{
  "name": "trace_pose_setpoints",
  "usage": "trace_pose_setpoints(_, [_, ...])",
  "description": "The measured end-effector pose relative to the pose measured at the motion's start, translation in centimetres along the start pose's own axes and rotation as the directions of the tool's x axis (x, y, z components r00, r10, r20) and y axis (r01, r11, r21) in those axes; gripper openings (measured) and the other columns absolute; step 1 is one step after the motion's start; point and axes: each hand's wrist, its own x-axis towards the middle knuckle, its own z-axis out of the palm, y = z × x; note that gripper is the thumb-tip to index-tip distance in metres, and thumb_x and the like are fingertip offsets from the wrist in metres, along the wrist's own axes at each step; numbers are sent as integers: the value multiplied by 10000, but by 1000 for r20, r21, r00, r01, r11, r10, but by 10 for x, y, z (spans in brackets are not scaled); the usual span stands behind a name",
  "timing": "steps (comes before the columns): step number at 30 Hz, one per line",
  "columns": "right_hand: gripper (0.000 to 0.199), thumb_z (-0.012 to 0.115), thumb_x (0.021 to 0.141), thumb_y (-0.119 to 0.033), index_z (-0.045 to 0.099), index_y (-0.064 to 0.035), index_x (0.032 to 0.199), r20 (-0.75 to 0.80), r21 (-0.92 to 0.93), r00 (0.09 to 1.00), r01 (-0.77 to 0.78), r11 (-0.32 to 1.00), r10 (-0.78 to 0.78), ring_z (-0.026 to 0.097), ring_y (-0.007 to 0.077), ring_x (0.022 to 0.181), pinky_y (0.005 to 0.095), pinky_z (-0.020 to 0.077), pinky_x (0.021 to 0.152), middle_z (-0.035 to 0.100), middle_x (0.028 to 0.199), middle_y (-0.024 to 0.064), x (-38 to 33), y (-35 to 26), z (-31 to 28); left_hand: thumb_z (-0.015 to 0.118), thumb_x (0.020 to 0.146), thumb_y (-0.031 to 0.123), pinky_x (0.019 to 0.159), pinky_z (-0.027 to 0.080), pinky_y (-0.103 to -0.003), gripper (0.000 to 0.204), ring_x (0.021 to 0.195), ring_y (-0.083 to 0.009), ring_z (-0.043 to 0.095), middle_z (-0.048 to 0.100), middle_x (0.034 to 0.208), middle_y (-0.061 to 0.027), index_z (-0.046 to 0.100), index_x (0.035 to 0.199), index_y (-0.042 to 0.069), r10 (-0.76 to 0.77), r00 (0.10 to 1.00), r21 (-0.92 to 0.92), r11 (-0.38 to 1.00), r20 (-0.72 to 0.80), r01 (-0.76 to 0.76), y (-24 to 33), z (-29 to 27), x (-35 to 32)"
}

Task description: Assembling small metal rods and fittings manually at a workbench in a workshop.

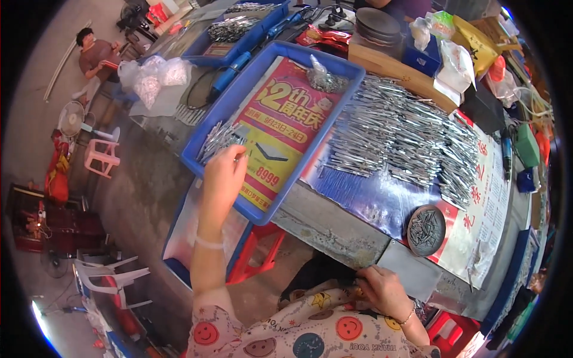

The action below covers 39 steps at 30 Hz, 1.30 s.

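My left hand reaches into a blue tray lined with a red and yellow printed sheet, its fingers at a small pile of shiny metal pieces near the tray's left wall; whether it grips one I cannot tell. My right hand rests low by my lap at the table's near edge, fingers curled, and I cannot see anything in it. A large heap of the same metal pieces lies on the table to the right of the tray. A round dark dish with several small metal bits sits near the right hand.
Another blue tray with metal parts stands farther back, plastic bags beside it. A stack of dark discs, bags and boxes crowd the far right. A red stool stands under the table. A seated person, a fan and plastic chairs are at left.
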Motion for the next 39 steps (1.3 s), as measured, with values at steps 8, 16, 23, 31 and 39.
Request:
trace_pose_setpoints(8, [138,628,808,-63,594,-21,935,-23,-12,999,-23,1000,23,603,367,767,418,486,664,601,835,156,2,-9,1,564,806,43,718,555,-455,136,833,-370,686,683,857,-235,690,830,-2,-236,948,628,776,214,51,-49,32,33])
trace_pose_setpoints(16, [127,630,802,-72,605,-9,909,-46,-5,998,-49,999,49,593,377,733,419,478,638,598,797,175,-2,-19,-7,589,806,90,684,573,-386,151,827,-297,707,710,872,-158,731,848,64,-172,933,714,690,317,-116,-35,48,32])
trace_pose_setpoints(23, [110,635,783,-40,604,-1,881,-88,23,995,-36,999,38,601,375,740,412,482,647,602,788,176,-13,-10,-19,536,849,72,648,565,-427,139,761,-347,695,684,803,-219,605,918,-28,-138,977,654,756,163,-2,-38,30,16])
trace_pose_setpoints(31, [109,615,794,5,579,11,896,-415,-2,884,-238,971,216,589,366,727,377,471,662,585,804,173,-47,26,-50,528,890,-51,700,512,-281,139,820,-156,634,622,884,-84,498,1011,10,0,972,-715,678,236,174,60,8,-46])
trace_pose_setpoints(39, [146,591,817,32,559,23,960,-628,-61,761,-254,965,161,594,348,767,354,471,684,592,864,173,-23,66,-90,468,866,-111,755,529,-321,268,851,-210,640,609,909,-115,479,1112,-6,204,819,-843,187,536,505,115,47,-116])
